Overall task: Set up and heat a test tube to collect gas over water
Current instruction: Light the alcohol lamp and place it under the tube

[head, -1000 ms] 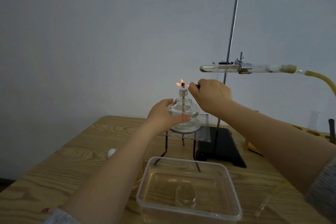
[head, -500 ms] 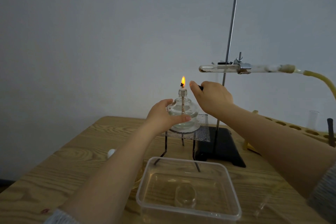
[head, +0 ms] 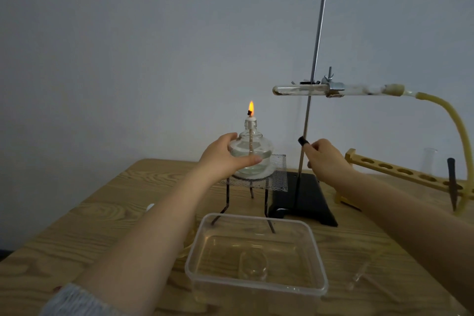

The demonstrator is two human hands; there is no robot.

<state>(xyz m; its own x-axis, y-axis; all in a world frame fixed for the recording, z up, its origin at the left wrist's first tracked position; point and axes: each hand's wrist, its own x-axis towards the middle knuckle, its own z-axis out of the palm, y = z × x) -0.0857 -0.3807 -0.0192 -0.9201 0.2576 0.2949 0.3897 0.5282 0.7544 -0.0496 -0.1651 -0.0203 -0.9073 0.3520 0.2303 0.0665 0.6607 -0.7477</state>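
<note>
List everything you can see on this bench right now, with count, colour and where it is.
alcohol lamp: 1, clear glass, lit, on mesh
wire mesh: 1, grey, on tripod
retort stand: 1, black base, centre
test tube: 1, clear, clamped horizontally
rubber hose: 1, yellow, right
water tub: 1, clear plastic, front
tube rack: 1, yellow wood, right
table: 1, light wood
left hand: holding lamp
right hand: holding a small black object

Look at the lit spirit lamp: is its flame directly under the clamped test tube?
No: the flame burns left of and below the test tube's closed end, with the spirit lamp on the mesh-topped tripod.
</note>
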